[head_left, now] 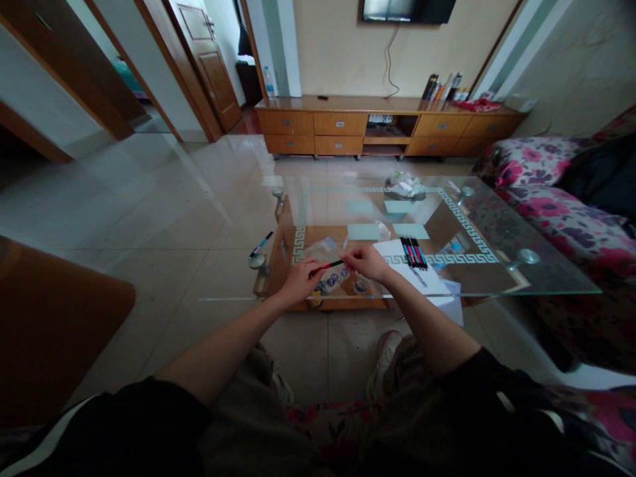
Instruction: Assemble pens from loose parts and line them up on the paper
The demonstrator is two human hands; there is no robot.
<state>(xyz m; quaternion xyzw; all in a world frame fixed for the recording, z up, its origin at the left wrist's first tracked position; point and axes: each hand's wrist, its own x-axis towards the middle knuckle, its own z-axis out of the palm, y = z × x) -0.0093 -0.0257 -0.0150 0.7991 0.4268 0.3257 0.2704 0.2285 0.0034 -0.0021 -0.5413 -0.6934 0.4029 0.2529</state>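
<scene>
A red and black pen (332,264) is held level above the glass coffee table (536,278), near its front edge. My left hand (302,278) is closed around the pen's red end. The fingertips of my right hand (365,262) pinch together at its black end; any small part between them is too small to make out. Right of my right hand, several black pens with red and blue parts (413,253) lie side by side on white paper (433,283). A blue and black pen (261,244) lies apart at the left side of the table.
Beneath the glass is a wooden shelf (358,304) with clear plastic packaging. A bowl-like dish with crumpled white material (406,185) stands at the far side of the table. A floral sofa (561,205) is on the right. Along the wall runs a wooden TV cabinet (342,106).
</scene>
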